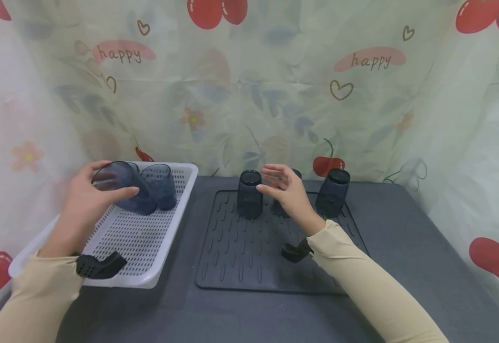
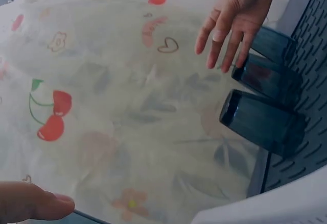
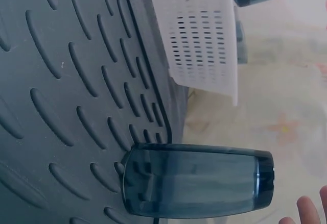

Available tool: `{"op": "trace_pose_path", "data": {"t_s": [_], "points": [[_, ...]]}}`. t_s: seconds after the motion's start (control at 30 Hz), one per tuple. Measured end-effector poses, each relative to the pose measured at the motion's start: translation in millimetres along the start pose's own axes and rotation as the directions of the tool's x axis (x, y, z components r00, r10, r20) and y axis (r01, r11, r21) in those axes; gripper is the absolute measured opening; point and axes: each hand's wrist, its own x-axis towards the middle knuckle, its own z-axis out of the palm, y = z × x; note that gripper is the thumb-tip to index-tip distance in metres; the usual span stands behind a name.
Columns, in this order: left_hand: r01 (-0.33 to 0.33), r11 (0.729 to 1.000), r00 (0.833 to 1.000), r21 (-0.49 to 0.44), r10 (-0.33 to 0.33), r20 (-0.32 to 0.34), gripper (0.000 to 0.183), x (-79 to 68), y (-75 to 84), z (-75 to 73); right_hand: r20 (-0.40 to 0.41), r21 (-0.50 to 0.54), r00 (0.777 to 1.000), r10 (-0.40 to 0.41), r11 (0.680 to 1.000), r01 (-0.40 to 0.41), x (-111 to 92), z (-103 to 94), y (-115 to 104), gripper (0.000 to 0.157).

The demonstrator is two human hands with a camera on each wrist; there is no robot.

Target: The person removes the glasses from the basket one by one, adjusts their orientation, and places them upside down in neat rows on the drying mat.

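My left hand [image 1: 82,197] grips a blue tinted drinking glass [image 1: 141,194], tilted over the white basket [image 1: 179,221]. Another such glass [image 1: 165,186] stands in the basket behind it. To the right, my right hand [image 1: 291,193] is empty, its fingers loosely bent, close to the upside-down glasses on the dark ridged mat. The left glass [image 1: 249,195] on the mat is beside its fingertips; the middle glass [image 1: 277,209] is partly hidden behind the hand. A third glass [image 1: 333,193] is at the right. The right wrist view shows one upside-down glass [image 3: 199,180] at the mat's edge.
The ridged drying mat [image 1: 240,267] lies on a grey tabletop [image 1: 176,314], right of the perforated basket. A printed curtain [image 1: 240,95] hangs behind the table and along both sides. Dark wrist straps [image 1: 99,267] are worn on both arms.
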Motion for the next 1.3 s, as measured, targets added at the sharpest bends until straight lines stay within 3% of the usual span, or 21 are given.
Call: {"op": "trace_pose_path", "data": {"t_s": [0.2, 0.33, 0.4, 0.53, 0.63, 0.73, 0.9, 1.17, 1.3], "points": [[-0.032, 0.997, 0.996, -0.064, 0.026, -0.084, 0.089, -10.7, 7.3, 0.9, -0.004, -0.005, 1.0, 0.0, 1.0, 0.0, -4, -5.9, -6, 0.051], [-0.074, 0.97, 0.991, -0.233, 0.046, -0.123, 0.083, -18.6, 13.7, 3.6, -0.015, -0.013, 1.0, -0.01, 1.0, 0.01, -7, -11.1, -10, 0.052], [-0.105, 0.935, 0.988, -0.34, 0.06, -0.141, 0.082, -23.0, 17.6, 5.8, -0.021, -0.011, 1.0, -0.011, 1.0, 0.011, -8, -13.7, -12, 0.052], [-0.18, 0.831, 0.979, -0.527, 0.102, -0.174, 0.079, -31.0, 24.5, 12.9, -0.031, 0.002, 0.999, -0.018, 1.0, 0.018, -10, -17.7, -14, 0.051], [-0.227, 0.765, 0.971, -0.602, 0.134, -0.196, 0.075, -36.3, 28.6, 19.3, -0.031, 0.017, 0.999, -0.027, 0.999, 0.027, -12, -19.8, -17, 0.049], [-0.256, 0.726, 0.965, -0.639, 0.159, -0.207, 0.071, -40.8, 31.7, 25.9, -0.029, 0.028, 0.999, -0.036, 0.999, 0.037, -14, -21.5, -20, 0.048], [-0.275, 0.737, 0.96, -0.618, 0.182, -0.211, 0.067, -49.1, 35.9, 40.1, -0.028, 0.033, 0.999, -0.047, 0.998, 0.048, -15, -23.9, -22, 0.052], [-0.274, 0.772, 0.961, -0.573, 0.236, -0.143, 0.065, -61.2, 35.1, 67.4, 0.002, 0.024, 0.999, -0.038, 0.999, 0.038, -21, -23.0, -24, 0.05], [-0.258, 0.766, 0.965, -0.589, 0.239, -0.112, 0.065, -65.9, 36.7, 78.2, 0.027, 0.044, 0.999, -0.032, 0.999, 0.031, -24, -20.8, -24, 0.05]]}}
